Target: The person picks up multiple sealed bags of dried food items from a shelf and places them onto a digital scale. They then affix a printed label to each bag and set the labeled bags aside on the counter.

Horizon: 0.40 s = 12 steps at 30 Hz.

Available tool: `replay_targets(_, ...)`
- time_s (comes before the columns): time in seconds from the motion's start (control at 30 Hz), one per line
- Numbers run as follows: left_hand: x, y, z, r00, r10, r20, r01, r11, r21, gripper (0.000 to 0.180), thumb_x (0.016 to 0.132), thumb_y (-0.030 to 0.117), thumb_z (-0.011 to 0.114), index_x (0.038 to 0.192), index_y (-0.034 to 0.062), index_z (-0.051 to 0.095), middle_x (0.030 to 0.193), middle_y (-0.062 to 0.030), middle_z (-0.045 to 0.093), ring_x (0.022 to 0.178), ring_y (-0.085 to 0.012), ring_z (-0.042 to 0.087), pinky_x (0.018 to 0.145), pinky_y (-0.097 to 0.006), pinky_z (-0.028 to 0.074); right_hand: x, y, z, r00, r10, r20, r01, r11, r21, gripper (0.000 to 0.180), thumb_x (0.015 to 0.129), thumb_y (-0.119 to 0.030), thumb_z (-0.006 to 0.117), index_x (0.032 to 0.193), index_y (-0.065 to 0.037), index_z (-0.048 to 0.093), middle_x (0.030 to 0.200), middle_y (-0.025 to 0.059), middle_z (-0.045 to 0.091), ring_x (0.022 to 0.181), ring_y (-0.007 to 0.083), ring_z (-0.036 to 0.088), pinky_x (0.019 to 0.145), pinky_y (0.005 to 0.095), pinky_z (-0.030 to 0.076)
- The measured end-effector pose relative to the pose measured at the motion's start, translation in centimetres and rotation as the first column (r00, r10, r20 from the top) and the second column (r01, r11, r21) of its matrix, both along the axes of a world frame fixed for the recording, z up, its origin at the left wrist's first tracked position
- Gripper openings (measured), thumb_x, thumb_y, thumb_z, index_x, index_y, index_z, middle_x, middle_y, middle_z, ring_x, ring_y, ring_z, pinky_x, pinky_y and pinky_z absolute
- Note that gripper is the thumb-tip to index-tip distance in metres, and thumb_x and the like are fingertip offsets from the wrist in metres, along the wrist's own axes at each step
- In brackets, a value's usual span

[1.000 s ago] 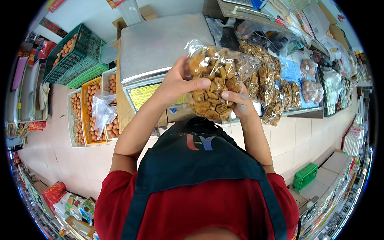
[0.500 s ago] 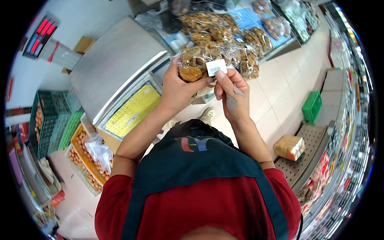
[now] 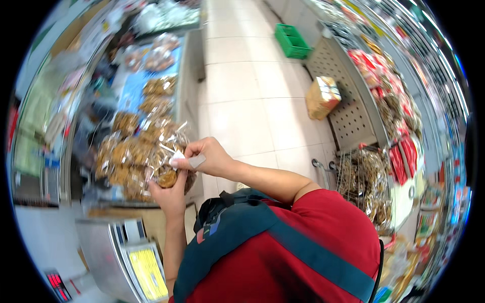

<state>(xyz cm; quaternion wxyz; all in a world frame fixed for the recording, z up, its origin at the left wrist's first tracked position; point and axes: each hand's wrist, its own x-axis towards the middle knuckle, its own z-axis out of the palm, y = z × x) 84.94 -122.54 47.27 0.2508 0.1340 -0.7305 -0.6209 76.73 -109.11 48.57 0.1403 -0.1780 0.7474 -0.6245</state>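
Observation:
My left hand (image 3: 170, 196) is closed on a clear plastic bag of brown dried food (image 3: 167, 178), gripping its near side with the thumb on top. Close against the bag, my right hand (image 3: 212, 157) pinches a small white label (image 3: 177, 154) between thumb and fingers. A greyish slip (image 3: 197, 161) shows on the right thumb. Blur hides whether the label touches the plastic. Just beyond the hands, more bags of the same brown food (image 3: 126, 154) are heaped on a blue-topped display counter.
At right stands a perforated metal shelf unit (image 3: 348, 96), with a wrapped carton (image 3: 323, 98) beside it and a green crate (image 3: 292, 41) farther off. A wire cart (image 3: 364, 184) full of bagged goods is near my right elbow. A steel cabinet (image 3: 98, 257) stands lower left.
My body and view have turned right, away from the steel cabinet. Both hands, still with the bag and label, now are over the near end of the counter's heap of bags.

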Motion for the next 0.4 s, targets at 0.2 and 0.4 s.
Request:
replay_targets(0.2,-7.8,5.8,-2.0,0.88,-0.46,0.117,0.385,0.835,0.392,0.047,0.072,-0.001,0.076,0.114,-0.0004,0.054,0.098,-0.0071,0.063,0.083,-0.0146,0.063,0.069,-0.027,0.053,-4.5,11.4,-2.3,0.931,-0.309,-0.192,0.344,0.921,0.182,0.075,0.061,-0.051,0.084,0.107,0.002,0.055,0.097,0.0168,0.062,0.088,0.0218,0.06,0.077,0.0351,0.05)
replay_targets(0.4,-12.2,13.0,-4.0,0.679,-0.732,0.05,0.508,0.518,0.688,0.058,0.081,0.01,0.072,0.13,-0.0012,0.043,0.118,-0.0123,0.057,0.106,-0.0184,0.057,0.096,-0.031,0.043,-2.6,18.3,-4.1,0.945,-0.312,0.102,0.327,0.924,-0.198,0.091,0.074,-0.039,0.08,0.137,0.004,0.03,0.13,0.0166,0.052,0.121,0.0266,0.05,0.104,0.0331,0.036)
